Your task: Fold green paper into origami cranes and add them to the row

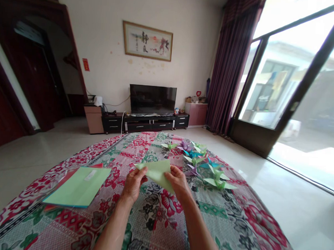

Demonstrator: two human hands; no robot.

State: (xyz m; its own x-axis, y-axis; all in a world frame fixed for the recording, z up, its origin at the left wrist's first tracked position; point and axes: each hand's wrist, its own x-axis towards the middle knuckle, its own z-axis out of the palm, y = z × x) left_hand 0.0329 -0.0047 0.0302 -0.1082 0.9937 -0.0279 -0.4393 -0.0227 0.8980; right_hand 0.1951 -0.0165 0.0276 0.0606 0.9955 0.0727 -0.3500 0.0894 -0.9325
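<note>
Both hands hold a folded light-green paper [156, 171] just above a round table with a floral cloth [156, 214]. My left hand [133, 183] pinches the paper's left corner, fingers closed. My right hand [178, 182] grips its right edge, fingers closed over the fold. A stack of coloured paper sheets [80, 185], green on top, lies flat to the left of my left hand. Several folded paper cranes [201, 160] in green, purple and blue sit on the cloth beyond and to the right of my right hand.
A TV [152, 99] on a low dark cabinet [144, 123] stands against the far wall under a framed picture [147, 40]. Purple curtains [228, 65] and a large glass sliding door [292, 86] are on the right. Tiled floor surrounds the table.
</note>
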